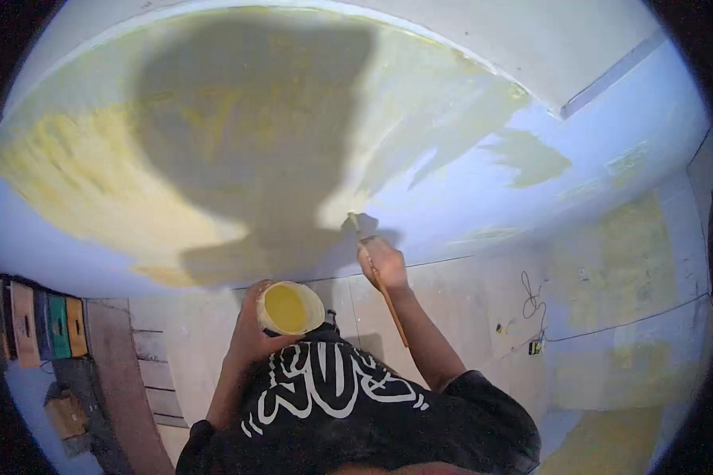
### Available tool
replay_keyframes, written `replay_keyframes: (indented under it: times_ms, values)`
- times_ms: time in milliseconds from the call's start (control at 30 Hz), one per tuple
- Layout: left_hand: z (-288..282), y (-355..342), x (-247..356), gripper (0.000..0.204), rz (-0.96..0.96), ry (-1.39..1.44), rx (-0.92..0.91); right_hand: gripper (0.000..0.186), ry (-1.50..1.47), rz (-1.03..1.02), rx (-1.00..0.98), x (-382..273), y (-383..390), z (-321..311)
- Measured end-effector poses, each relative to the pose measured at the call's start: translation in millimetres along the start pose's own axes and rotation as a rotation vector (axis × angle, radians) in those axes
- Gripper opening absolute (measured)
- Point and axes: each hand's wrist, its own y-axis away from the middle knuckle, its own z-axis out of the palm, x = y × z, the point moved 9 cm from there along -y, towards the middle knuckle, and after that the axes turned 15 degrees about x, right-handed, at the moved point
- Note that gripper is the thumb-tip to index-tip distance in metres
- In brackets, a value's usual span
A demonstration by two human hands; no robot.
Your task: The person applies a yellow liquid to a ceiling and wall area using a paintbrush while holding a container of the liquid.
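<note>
My left hand (252,332) is wrapped round the side of a cream tub (317,298), held in front of my chest. Yellow paint (285,310) shows inside it. With my right hand (383,261) I grip a paintbrush (393,314) whose long wooden handle slants down along my forearm. Its bristles meet the pale blue wall (451,198), at the edge of a patch of yellow paint (95,170). Yellow streaks cover the wall's left and upper parts, with patches of blue showing on the right.
A large shadow falls across the painted wall. At lower left stand upright coloured boards (59,326) and a cardboard box (66,416). On the right, a cable (626,326) runs to a small yellow-and-black device (535,347). A white ledge (562,55) juts out at upper right.
</note>
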Motion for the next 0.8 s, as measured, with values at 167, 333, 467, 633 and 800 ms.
replay_keyframes:
  times_ms: [167,333,467,633,800]
  values:
    - [-20.2,-6.2,-4.0,0.101,0.079,-0.048,-0.043,0.011,0.087,-0.147,0.332,-63.1,-90.6,-76.2]
    - [-25.7,-19.3,-17.8,0.102,0.079,0.027,-0.045,0.008,0.149,0.137,0.392,-45.5,-77.2,-65.3]
    - [-31.4,-19.9,-34.7,0.105,0.018,0.055,-0.076,0.009,-0.036,0.334,0.081,1.4,19.3,19.3]
    - [-52.7,-20.4,-37.8,0.102,0.107,0.004,-0.051,0.009,-0.403,0.684,0.177,-46.6,56.9,10.3]
    - [-69.3,-24.3,1.8,0.102,0.377,-0.043,0.001,0.015,-0.751,0.744,0.213,-138.3,5.2,-58.1]
